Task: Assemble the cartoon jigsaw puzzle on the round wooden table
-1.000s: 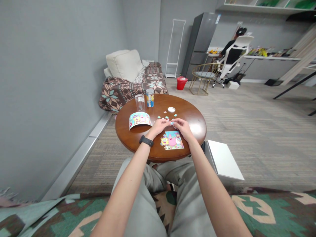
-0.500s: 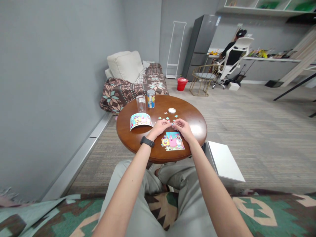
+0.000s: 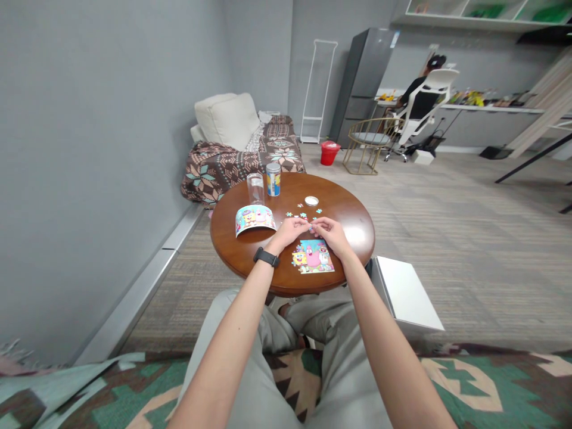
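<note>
My left hand (image 3: 291, 230) and my right hand (image 3: 329, 231) meet fingertip to fingertip over the round wooden table (image 3: 232, 256). Pinched between their fingertips is a small puzzle piece (image 3: 311, 228), mostly covered by the fingers. Just below the hands lies the joined part of a cartoon jigsaw puzzle (image 3: 313, 257), with an uneven left edge. Several loose puzzle pieces (image 3: 303, 215) are scattered beyond my fingers. To the left of my left hand stands a curved picture sheet (image 3: 255, 218) with the same cartoon figures.
A clear glass (image 3: 255, 189) and a blue-and-yellow can (image 3: 273, 180) stand at the table's back left. A round white lid (image 3: 311, 201) lies behind the loose pieces. A white box (image 3: 407, 289) is right of the table. Farther off, a person sits in a white chair (image 3: 440, 80).
The camera view has shifted slightly. My fingertips have moved a little around the puzzle piece, while both hands stay in the same place above the joined puzzle.
</note>
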`<state>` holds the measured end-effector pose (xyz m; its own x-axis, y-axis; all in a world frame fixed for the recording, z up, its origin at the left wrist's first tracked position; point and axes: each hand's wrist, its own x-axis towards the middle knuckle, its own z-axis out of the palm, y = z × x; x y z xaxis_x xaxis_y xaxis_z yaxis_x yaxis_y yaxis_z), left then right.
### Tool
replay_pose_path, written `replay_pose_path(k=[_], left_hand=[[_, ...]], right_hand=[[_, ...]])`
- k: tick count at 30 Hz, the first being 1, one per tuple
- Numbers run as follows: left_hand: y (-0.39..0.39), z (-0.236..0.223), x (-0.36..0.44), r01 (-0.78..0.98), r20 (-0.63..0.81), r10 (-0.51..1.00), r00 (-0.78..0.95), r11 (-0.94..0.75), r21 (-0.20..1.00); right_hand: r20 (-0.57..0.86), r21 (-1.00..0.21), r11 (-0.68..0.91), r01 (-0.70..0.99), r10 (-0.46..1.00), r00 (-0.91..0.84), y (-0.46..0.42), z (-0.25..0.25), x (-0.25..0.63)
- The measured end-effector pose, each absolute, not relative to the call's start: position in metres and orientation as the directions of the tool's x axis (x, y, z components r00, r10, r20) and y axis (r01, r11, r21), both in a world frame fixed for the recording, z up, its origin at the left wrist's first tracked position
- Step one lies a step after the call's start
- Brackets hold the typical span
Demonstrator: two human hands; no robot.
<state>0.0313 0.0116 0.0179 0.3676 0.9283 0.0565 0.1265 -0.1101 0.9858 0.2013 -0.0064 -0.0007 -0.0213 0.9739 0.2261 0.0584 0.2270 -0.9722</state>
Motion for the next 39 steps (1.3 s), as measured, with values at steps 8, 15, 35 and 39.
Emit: replay_pose_path(k=[8, 15, 35, 39], left_hand=[[0.0097, 0.0206, 0.0325, 0.139, 0.030, 0.944, 0.329, -0.080, 0.987], [0.0095, 0.0210, 0.0315, 0.132, 0.051, 0.932, 0.358, -0.105, 0.986], [0.0116, 0.0187, 0.0317, 0.094, 0.058, 0.949, 0.310, -0.091, 0.991], [0.0118, 0.0180, 0.0310, 0.122, 0.071, 0.936, 0.344, -0.119, 0.985]], right_hand=[[0.235, -0.970, 0.233, 0.070, 0.972, 0.016, -0.0067, 0.0003, 0.2015], [0.202, -0.977, 0.203, 0.068, 0.979, -0.015, -0.0078, 0.0001, 0.2006], [0.212, -0.973, 0.214, 0.088, 0.977, -0.030, -0.0096, 0.0014, 0.1982], [0.233, -0.970, 0.234, 0.061, 0.972, -0.012, -0.0101, 0.0033, 0.1981]])
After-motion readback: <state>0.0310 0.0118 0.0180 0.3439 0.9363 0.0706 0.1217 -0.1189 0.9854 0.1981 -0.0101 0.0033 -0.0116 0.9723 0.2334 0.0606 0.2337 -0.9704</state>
